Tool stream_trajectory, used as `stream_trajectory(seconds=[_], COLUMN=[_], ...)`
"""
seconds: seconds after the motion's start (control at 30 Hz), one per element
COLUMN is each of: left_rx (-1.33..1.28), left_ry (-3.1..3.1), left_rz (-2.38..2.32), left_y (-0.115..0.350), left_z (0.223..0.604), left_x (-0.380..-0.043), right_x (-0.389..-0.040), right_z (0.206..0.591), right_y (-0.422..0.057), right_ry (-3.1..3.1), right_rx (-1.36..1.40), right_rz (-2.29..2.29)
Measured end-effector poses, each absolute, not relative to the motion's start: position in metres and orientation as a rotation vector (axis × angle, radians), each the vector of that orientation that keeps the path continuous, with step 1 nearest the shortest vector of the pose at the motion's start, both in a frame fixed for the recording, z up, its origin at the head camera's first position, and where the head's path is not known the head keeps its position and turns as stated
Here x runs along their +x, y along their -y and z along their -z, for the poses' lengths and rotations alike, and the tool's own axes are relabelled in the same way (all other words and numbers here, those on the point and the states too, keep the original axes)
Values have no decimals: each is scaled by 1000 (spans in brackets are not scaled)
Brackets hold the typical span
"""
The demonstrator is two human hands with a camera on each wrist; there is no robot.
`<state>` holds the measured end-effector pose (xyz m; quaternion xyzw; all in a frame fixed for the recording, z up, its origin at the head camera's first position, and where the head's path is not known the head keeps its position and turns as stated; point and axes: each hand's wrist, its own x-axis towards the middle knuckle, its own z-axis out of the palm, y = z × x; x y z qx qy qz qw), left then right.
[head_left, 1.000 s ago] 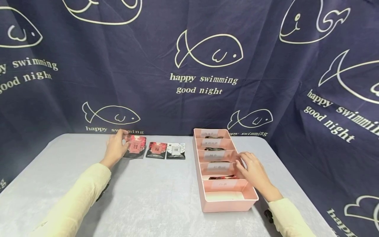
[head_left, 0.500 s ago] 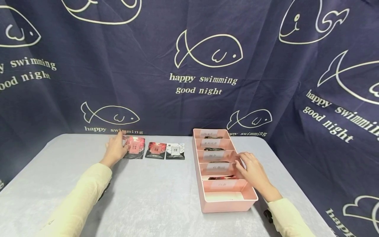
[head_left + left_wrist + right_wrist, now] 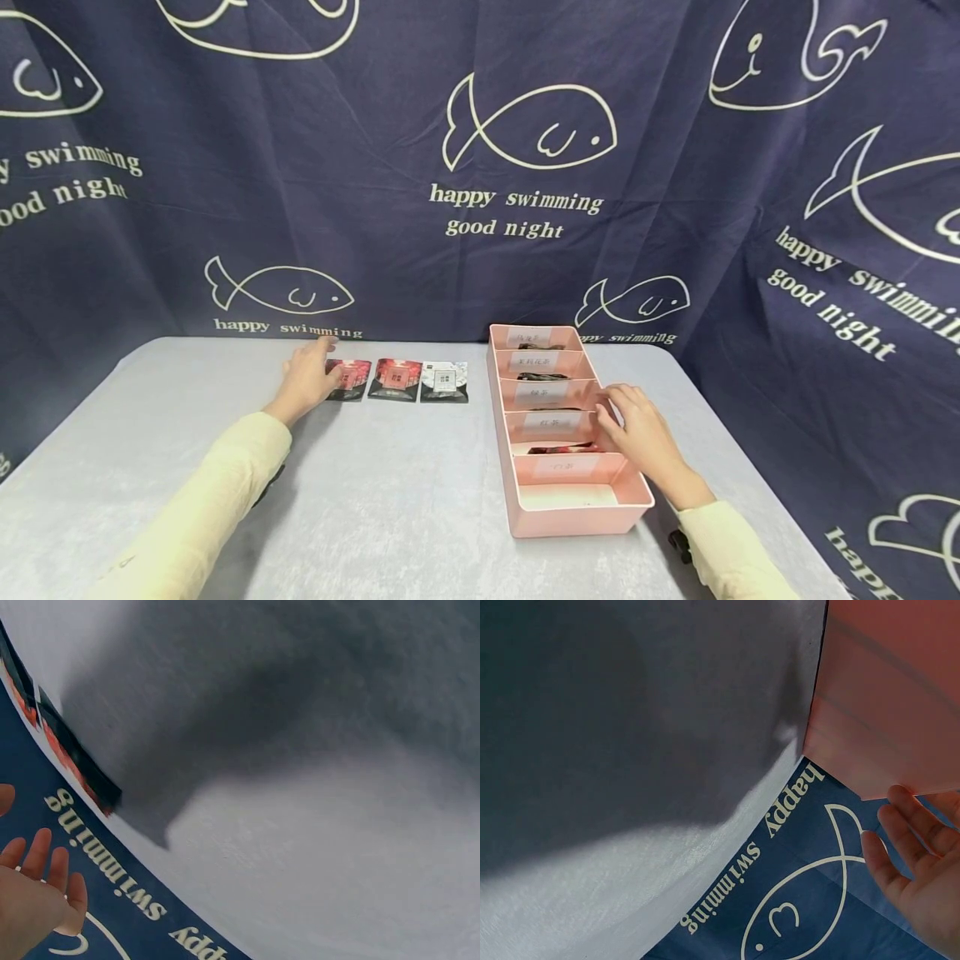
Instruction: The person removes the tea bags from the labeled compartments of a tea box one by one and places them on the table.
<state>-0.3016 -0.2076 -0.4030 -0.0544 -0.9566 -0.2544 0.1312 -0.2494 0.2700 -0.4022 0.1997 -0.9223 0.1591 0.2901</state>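
In the head view, my left hand is over the left end of a row of three tea sachets, its fingers loosely extended. It partly covers a red-and-black tea sachet. The left wrist view shows the relaxed fingers apart from the sachets, which lie at the table's far edge. Beside that sachet are a second red-and-black sachet and a white-and-black one. My right hand rests at the right rim of a pink divided box, with relaxed fingers right at the edge.
Paper labels with Chinese writing mark the box's compartments. Dark packets stand in the rear ones and a red-and-black packet in one nearer the front. A grey-topped table carries everything. Behind it hangs a navy fish-print cloth.
The leftmost sachet, earlier pinched and raised in my left hand, now lies in line with the others. My left hand has let go and shifted slightly right. My right hand has stayed put.
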Motion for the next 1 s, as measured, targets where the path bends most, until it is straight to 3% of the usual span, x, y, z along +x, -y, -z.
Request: stream_trajectory(seconds=[1.0], left_rx=[-783], left_ry=[2554], left_rz=[734], left_y=[114], left_z=[389], left_x=[-258], right_x=[-249], right_z=[402], right_y=[-269], right_ry=[2455], right_rx=[545], right_rz=[-432])
